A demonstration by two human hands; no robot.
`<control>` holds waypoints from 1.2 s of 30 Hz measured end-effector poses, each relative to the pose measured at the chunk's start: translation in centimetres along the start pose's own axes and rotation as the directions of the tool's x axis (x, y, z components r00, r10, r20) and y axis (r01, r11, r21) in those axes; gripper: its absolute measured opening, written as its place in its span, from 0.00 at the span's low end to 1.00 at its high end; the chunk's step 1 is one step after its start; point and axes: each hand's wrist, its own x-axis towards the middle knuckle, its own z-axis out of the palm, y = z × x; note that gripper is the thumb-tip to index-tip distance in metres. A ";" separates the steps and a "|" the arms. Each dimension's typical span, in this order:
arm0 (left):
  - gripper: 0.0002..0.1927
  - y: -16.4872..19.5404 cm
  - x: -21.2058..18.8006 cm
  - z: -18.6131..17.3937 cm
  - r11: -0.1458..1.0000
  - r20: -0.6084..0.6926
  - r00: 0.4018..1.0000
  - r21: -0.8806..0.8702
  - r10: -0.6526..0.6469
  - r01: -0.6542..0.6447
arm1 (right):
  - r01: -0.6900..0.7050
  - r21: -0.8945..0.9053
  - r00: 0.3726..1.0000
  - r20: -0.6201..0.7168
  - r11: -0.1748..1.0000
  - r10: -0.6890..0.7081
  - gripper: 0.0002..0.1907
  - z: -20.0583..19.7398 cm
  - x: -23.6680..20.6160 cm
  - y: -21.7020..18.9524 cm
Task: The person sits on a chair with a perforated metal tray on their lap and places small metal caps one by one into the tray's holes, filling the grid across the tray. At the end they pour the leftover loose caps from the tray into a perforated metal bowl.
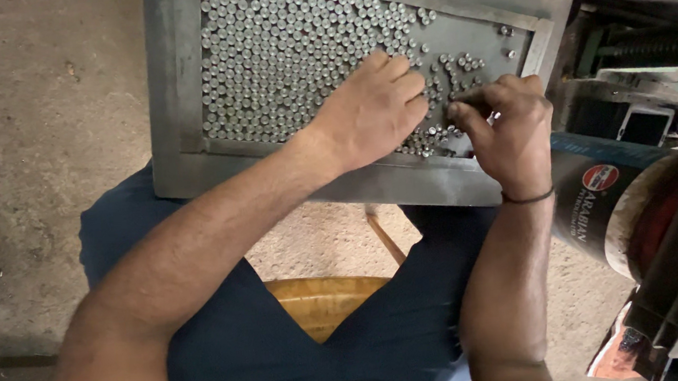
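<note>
We are looking down at a rough concrete floor (38,121), and on our knees we are balancing a grey metal tray (179,106) whose far edge is running out of the top of the view. Beneath it a yellow stool seat (321,301) is showing between our blue trousers (238,344). A dark drum (601,205) is lying at the right, partly cut off by machinery we cannot make out. Inside the tray, small metal cylinders (275,63) are standing packed in rows, thinning to loose ones on the right. Our left hand (373,111) is pressing flat on them, fingers together. Our right hand (509,126) is curling its fingers over the loose pieces; whether it is pinching one, we cannot tell.
</note>
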 end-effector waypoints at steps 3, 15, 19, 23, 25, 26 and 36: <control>0.04 -0.3 0.1 -0.1 0.999 -0.010 1.000 -0.042 -0.027 0.027 | 0.036 0.025 0.999 -0.024 0.999 -0.036 0.06 -0.6 -0.1 0.0; 0.06 -0.6 0.0 -1.4 0.988 0.077 0.997 -0.151 0.031 -0.019 | 0.089 -0.050 0.995 0.053 0.995 -0.086 0.05 -0.3 -0.3 -0.1; 0.04 -0.6 -0.1 -1.4 0.997 0.059 0.998 -0.082 0.016 -0.011 | 0.114 -0.005 0.988 0.105 0.994 -0.112 0.05 -0.5 -0.4 0.0; 0.04 -0.6 -0.1 -1.1 1.000 0.039 0.999 -0.018 0.026 -0.026 | 0.126 -0.047 0.989 0.078 0.991 -0.122 0.05 -0.2 -0.2 0.0; 0.05 -0.5 -0.2 -1.0 1.000 0.042 0.999 -0.006 0.026 -0.026 | 0.096 -0.057 0.994 0.055 0.994 -0.093 0.06 -0.1 -0.2 0.0; 0.05 -0.5 -0.2 -1.0 1.000 0.051 0.998 -0.003 0.020 -0.020 | 0.082 -0.045 0.995 0.051 0.996 -0.080 0.06 -0.2 -0.1 0.0; 0.05 -0.9 0.0 -1.0 1.000 0.032 0.999 0.008 0.021 -0.021 | 0.111 -0.061 0.990 0.098 0.992 -0.104 0.05 -0.4 0.0 -0.9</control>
